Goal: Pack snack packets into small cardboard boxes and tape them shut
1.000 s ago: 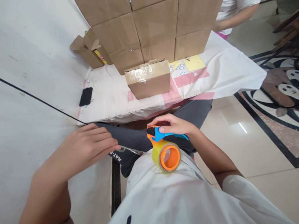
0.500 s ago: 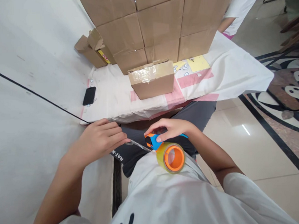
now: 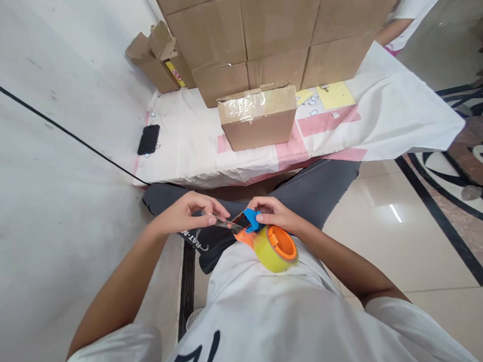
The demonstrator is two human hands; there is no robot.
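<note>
Held over my lap, my right hand [image 3: 276, 212] is closed on a blue and orange tape dispenser [image 3: 252, 220]. A yellowish roll of clear tape [image 3: 270, 254] with an orange core sits on the dispenser, close against my shirt. My left hand [image 3: 188, 212] pinches the free end of the clear tape [image 3: 222, 221], which runs to the dispenser's front. A taped cardboard box [image 3: 259, 129] stands beyond both hands on the covered table, and neither hand touches it.
Stacked cardboard boxes [image 3: 282, 27] rise at the table's back. An opened carton [image 3: 154, 64] and a black phone [image 3: 148, 139] are at the left, near the wall. A pink-marked white cloth [image 3: 408, 113] covers the table. Another person's arm [image 3: 395, 31] shows at the upper right.
My left hand has moved right, closer to the dispenser, shortening the visible tape. The dispenser and its roll have turned in my right hand. The view has shifted slightly.
</note>
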